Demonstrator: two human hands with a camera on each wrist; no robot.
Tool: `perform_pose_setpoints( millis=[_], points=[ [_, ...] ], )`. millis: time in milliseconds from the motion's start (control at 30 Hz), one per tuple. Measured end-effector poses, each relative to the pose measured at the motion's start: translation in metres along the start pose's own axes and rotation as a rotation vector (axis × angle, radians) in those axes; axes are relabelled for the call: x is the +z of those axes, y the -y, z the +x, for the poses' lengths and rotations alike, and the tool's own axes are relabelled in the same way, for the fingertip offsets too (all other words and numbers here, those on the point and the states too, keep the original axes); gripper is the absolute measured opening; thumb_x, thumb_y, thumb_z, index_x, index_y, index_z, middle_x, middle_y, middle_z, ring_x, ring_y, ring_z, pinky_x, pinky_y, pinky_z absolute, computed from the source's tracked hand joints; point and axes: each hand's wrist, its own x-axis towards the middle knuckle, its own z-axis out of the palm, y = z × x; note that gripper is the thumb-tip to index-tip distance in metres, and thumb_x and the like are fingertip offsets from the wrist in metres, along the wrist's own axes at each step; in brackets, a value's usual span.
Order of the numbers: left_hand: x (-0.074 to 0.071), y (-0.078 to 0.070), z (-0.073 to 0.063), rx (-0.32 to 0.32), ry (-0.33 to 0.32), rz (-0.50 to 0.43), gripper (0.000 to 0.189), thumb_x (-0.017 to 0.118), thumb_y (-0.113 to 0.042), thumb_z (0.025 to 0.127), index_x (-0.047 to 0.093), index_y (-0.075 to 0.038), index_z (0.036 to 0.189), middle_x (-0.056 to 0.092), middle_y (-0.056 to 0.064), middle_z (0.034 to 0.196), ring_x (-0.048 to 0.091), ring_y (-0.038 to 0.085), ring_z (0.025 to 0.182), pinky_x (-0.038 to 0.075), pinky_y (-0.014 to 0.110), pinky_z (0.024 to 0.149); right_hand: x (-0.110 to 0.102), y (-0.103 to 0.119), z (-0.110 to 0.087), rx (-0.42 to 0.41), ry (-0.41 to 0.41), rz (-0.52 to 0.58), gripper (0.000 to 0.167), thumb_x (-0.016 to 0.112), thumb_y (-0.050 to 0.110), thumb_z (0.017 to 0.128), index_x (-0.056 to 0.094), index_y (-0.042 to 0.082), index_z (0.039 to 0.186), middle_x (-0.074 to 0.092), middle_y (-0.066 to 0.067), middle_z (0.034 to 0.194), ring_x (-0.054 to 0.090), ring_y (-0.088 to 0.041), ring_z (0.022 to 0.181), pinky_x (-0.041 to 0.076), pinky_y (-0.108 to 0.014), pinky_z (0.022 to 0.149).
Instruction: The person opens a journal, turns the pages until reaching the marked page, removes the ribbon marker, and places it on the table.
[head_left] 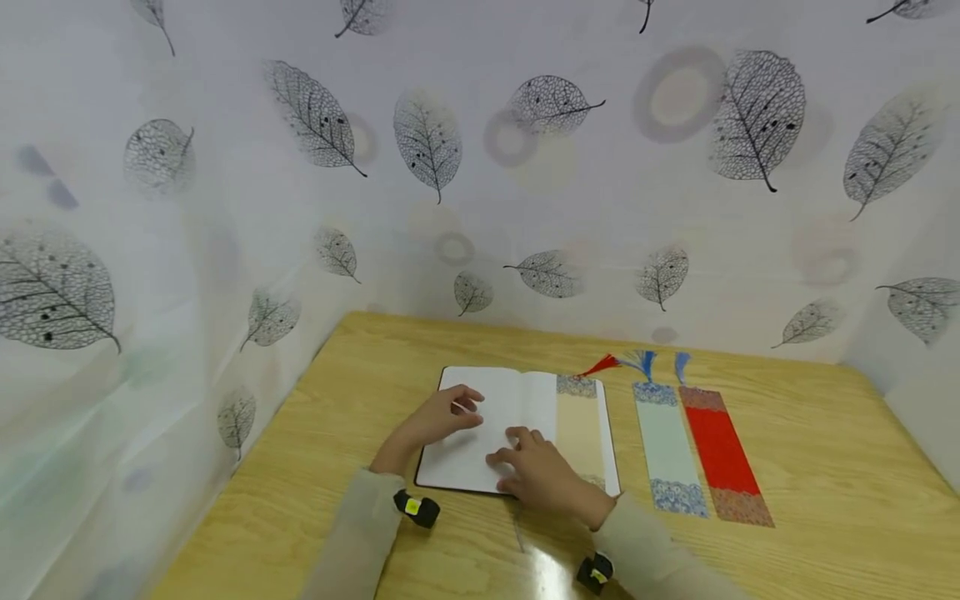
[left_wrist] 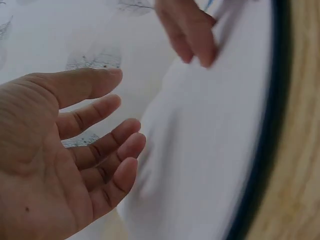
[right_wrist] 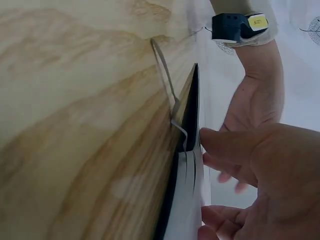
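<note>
An open notebook point(head_left: 461, 467) with blank white pages and a dark cover lies on the table. Over its left page hovers my left hand point(head_left: 438, 417), fingers loosely bent and apart with nothing between them, as the left wrist view point(left_wrist: 75, 150) also shows. My right hand point(head_left: 543, 473) is at the lower middle of the notebook, fingers spread over the pages. Its thumb point(right_wrist: 225, 145) is right at the lower page edge in the right wrist view, beside the thin ribbon marker point(right_wrist: 165, 65). A beige bookmark point(head_left: 577, 425) with patterned ends lies on the right page.
Right of the notebook lie a pale green bookmark point(head_left: 667, 442) with blue patterned ends and a red bookmark point(head_left: 722, 446). Red point(head_left: 602, 364) and blue tassels point(head_left: 647, 365) extend toward the back of the wooden table point(head_left: 840, 467). A leaf-printed curtain point(head_left: 480, 208) hangs behind.
</note>
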Motion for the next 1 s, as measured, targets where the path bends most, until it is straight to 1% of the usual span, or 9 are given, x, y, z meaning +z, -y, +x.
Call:
perform_pose_setpoints(
  millis=[133,233,333,467,567,633,800,933,1000],
  points=[
    [0.004,0.007,0.002,-0.010,0.010,0.052,0.032,0.067,-0.023,0.091,0.062,-0.009,0.119,0.063,0.007,0.109,0.058,0.019,0.101,0.048,0.037,0.088,-0.003,-0.001,0.002,-0.004,-0.003,-0.059,0.034,0.072,0.029,0.086,0.068,0.016,0.117,0.051,-0.021,0.131,0.051,-0.039,0.113,0.047,-0.053,0.086],
    [0.004,0.009,0.002,-0.021,0.011,0.057,0.033,0.068,-0.023,0.090,0.062,-0.007,0.118,0.062,0.007,0.107,0.056,0.018,0.099,0.047,0.036,0.088,-0.009,-0.011,0.006,0.019,-0.025,-0.099,0.037,0.074,0.030,0.084,0.067,0.016,0.117,0.054,-0.019,0.127,0.052,-0.038,0.110,0.047,-0.051,0.085],
    [0.003,0.012,0.001,-0.026,0.017,0.062,0.035,0.070,-0.023,0.089,0.062,-0.006,0.118,0.061,0.007,0.106,0.055,0.017,0.097,0.046,0.034,0.085,-0.019,-0.032,0.010,0.110,-0.053,-0.089,0.045,0.076,0.032,0.082,0.064,0.013,0.122,0.055,-0.018,0.124,0.052,-0.037,0.108,0.047,-0.051,0.085],
    [0.005,0.013,0.002,-0.042,0.019,0.067,0.036,0.071,-0.022,0.088,0.062,-0.006,0.119,0.060,0.006,0.106,0.053,0.016,0.095,0.045,0.033,0.084,-0.035,-0.069,0.012,0.275,-0.073,-0.096,0.067,0.075,0.046,0.079,0.056,0.009,0.132,0.052,-0.022,0.126,0.050,-0.042,0.112,0.046,-0.056,0.088],
    [0.006,0.013,0.004,-0.060,0.014,0.057,0.036,0.072,-0.021,0.087,0.062,-0.007,0.118,0.059,0.006,0.107,0.052,0.016,0.096,0.045,0.033,0.085,-0.043,-0.093,0.010,0.380,-0.056,-0.130,0.083,0.074,0.056,0.075,0.050,0.007,0.137,0.048,-0.027,0.130,0.047,-0.048,0.115,0.045,-0.059,0.086],
    [0.007,0.014,0.005,-0.065,0.009,0.058,0.035,0.073,-0.020,0.086,0.062,-0.007,0.118,0.058,0.006,0.107,0.052,0.017,0.096,0.045,0.033,0.085,-0.045,-0.106,0.006,0.436,-0.024,-0.131,0.089,0.074,0.060,0.074,0.046,0.006,0.140,0.045,-0.030,0.132,0.045,-0.048,0.114,0.046,-0.057,0.081],
    [0.008,0.014,0.006,-0.072,0.002,0.057,0.035,0.073,-0.019,0.086,0.062,-0.006,0.117,0.057,0.007,0.106,0.050,0.017,0.094,0.044,0.031,0.082,-0.047,-0.125,-0.004,0.514,0.018,-0.065,0.101,0.073,0.065,0.071,0.041,0.000,0.142,0.042,-0.035,0.131,0.044,-0.049,0.111,0.048,-0.052,0.073],
    [0.007,0.015,0.007,-0.070,-0.004,0.062,0.035,0.073,-0.019,0.086,0.062,-0.006,0.117,0.057,0.007,0.106,0.050,0.017,0.093,0.043,0.031,0.081,-0.048,-0.132,-0.010,0.530,0.019,0.048,0.107,0.074,0.063,0.072,0.034,-0.005,0.144,0.039,-0.040,0.130,0.051,-0.049,0.107,0.049,-0.051,0.072],
    [0.007,0.015,0.007,-0.070,-0.006,0.063,0.035,0.074,-0.018,0.085,0.062,-0.006,0.117,0.057,0.007,0.106,0.050,0.017,0.093,0.044,0.031,0.081,-0.049,-0.134,-0.011,0.518,0.024,0.109,0.106,0.074,0.059,0.075,0.030,-0.008,0.145,0.039,-0.042,0.132,0.052,-0.050,0.108,0.049,-0.052,0.075]
  ],
)
